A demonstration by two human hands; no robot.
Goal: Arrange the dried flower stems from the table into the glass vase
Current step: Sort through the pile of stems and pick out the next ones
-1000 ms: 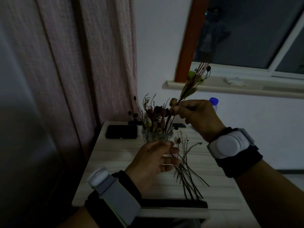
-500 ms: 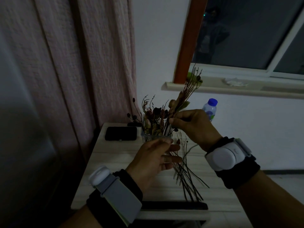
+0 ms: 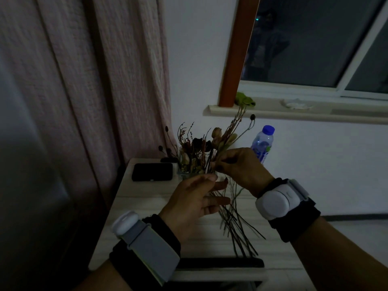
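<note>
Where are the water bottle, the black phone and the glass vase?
water bottle (image 3: 262, 144), head view, on its clear body.
black phone (image 3: 152, 172), head view, middle of its dark face.
glass vase (image 3: 182, 173), head view, lower left glass wall.

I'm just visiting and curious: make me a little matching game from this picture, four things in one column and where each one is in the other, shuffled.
Things:
1. water bottle
2. black phone
3. loose stems
4. right hand

Places or states:
A. lying flat on the table, left of the glass vase
B. pinching a bunch of stems at the vase
C. standing behind the right hand, near the wall
D. spread on the table between the two hands

Pairs: 1-C, 2-A, 3-D, 4-B
</note>
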